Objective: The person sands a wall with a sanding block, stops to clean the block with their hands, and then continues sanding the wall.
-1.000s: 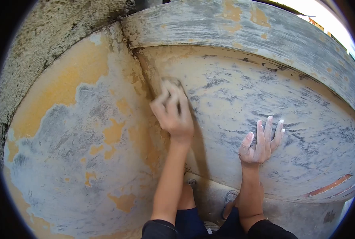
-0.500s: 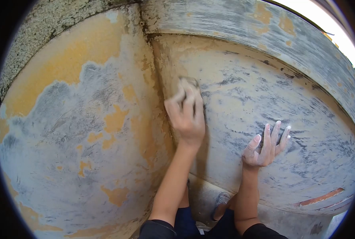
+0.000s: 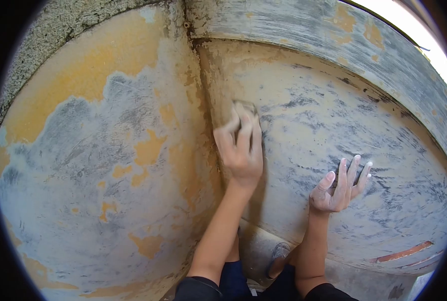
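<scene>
My left hand (image 3: 241, 158) is pressed to the pale curved wall (image 3: 293, 135), just right of a rusty inner corner. Its fingers are bent over a small greyish sanding pad (image 3: 251, 106), partly hidden under the fingertips and blurred. Lower and to the right, my right hand (image 3: 336, 190) lies against the same wall with fingers spread and nothing in it. White dust coats its fingers. Dark scuffed streaks mark the wall around both hands.
Another curved panel (image 3: 93, 165), with yellow and grey patches, stands at left. A scraped grey rim (image 3: 303, 30) runs along the top. Rough stone (image 3: 48, 40) borders the upper left. A shoe (image 3: 278, 256) shows below, and a reddish slot (image 3: 404, 252) lies lower right.
My left hand has shifted slightly down along the wall with the sanding pad. My right hand stays in nearly the same place; the whole view has moved a little.
</scene>
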Demonstrator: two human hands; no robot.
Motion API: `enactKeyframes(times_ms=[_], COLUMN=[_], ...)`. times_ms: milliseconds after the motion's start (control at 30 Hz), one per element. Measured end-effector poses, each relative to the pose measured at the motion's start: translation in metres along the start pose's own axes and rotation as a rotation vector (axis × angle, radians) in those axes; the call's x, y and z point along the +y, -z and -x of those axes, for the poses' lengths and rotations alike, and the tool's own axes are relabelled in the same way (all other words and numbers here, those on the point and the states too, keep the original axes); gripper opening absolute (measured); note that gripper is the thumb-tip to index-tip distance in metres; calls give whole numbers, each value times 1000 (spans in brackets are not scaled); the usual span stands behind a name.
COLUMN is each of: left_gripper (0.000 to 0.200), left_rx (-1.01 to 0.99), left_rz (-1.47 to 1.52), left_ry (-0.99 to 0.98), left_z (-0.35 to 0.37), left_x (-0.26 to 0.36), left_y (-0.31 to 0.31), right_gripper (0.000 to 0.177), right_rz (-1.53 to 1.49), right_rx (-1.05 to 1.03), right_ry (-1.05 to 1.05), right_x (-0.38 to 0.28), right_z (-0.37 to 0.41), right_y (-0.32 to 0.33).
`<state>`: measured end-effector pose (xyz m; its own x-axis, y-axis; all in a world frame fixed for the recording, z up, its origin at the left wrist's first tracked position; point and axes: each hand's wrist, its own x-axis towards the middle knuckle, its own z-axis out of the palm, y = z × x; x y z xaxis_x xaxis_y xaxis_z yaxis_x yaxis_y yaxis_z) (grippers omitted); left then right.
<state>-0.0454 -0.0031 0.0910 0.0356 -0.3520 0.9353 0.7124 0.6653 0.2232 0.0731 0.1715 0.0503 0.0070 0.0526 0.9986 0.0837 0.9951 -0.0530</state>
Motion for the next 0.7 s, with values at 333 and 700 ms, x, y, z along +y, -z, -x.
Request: enactKeyframes(times_ms=[333, 700], left_gripper=[12, 19], left_rx=[11, -36], left_rz=[-19, 41], left_ry=[-28, -28], left_z=[-74, -46], left_x=[-11, 1], left_y=[-23, -15], right_gripper=[37, 37], right_rz=[4, 0], right_rx=[3, 7], right_ry=[9, -1], right_x=[1, 0], right_z=[-1, -1], right_y=[0, 0])
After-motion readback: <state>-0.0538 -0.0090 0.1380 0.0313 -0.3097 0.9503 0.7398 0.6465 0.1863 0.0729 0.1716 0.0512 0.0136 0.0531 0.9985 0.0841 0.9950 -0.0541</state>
